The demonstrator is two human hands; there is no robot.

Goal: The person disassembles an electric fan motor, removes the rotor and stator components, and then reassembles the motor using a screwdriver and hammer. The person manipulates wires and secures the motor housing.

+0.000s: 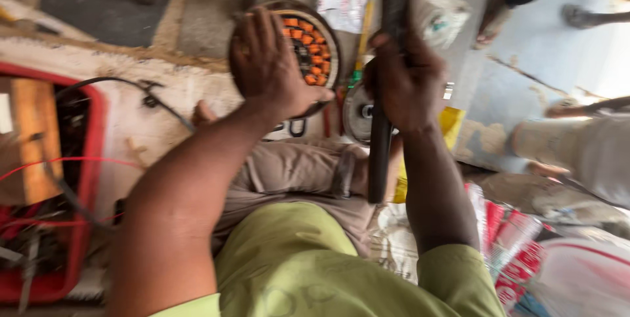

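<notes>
The left hand (266, 61) lies flat, fingers spread, on a round metal stator with orange-wound coils (308, 44). Just beside it, the right hand (403, 77) is clenched around a long dark metal bar (379, 153), held upright.

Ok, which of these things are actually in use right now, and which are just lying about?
In use:
left hand on the round motor part with orange windings
right hand gripping the dark bar

Lying about:
red crate with wires
black cable
printed bags
metal disc, partly hidden
</notes>
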